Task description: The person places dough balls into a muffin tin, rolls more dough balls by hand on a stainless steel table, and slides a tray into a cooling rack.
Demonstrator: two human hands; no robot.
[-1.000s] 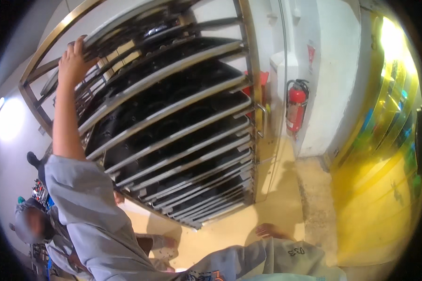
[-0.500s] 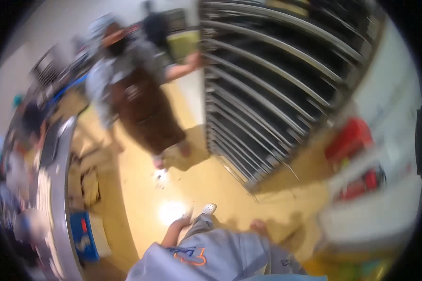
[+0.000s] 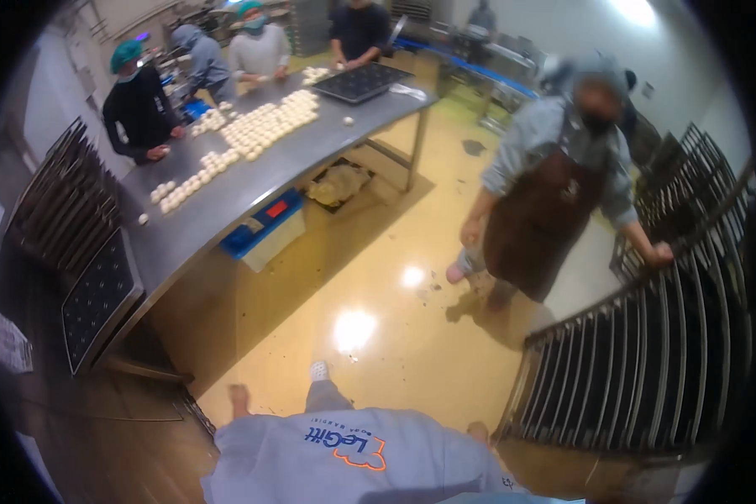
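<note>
My left hand point(image 3: 239, 400) is low beside my grey shirt, over the yellow floor, with no object visible in it. It is small and soft, so its fingers do not show clearly. Only a bit of my right hand point(image 3: 478, 432) shows past the shirt's other side, near the foot of a tall metal tray rack point(image 3: 630, 361); its fingers are hidden. A co-worker in a brown apron point(image 3: 533, 218) stands ahead to the right, one hand point(image 3: 661, 253) on the rack.
A steel table point(image 3: 252, 181) at the left bears rows of pale dough balls point(image 3: 269, 126) and a black tray point(image 3: 361, 82). Several people stand along its far side. Beneath are a blue-lidded bin point(image 3: 265, 223) and a plastic-covered tray point(image 3: 340, 183). Stacked trays point(image 3: 63, 197) stand far left.
My view has swung left, bringing the dough table into full sight. The rack and the aproned co-worker now appear farther right. My left hand shows farther left, beside my shirt.
</note>
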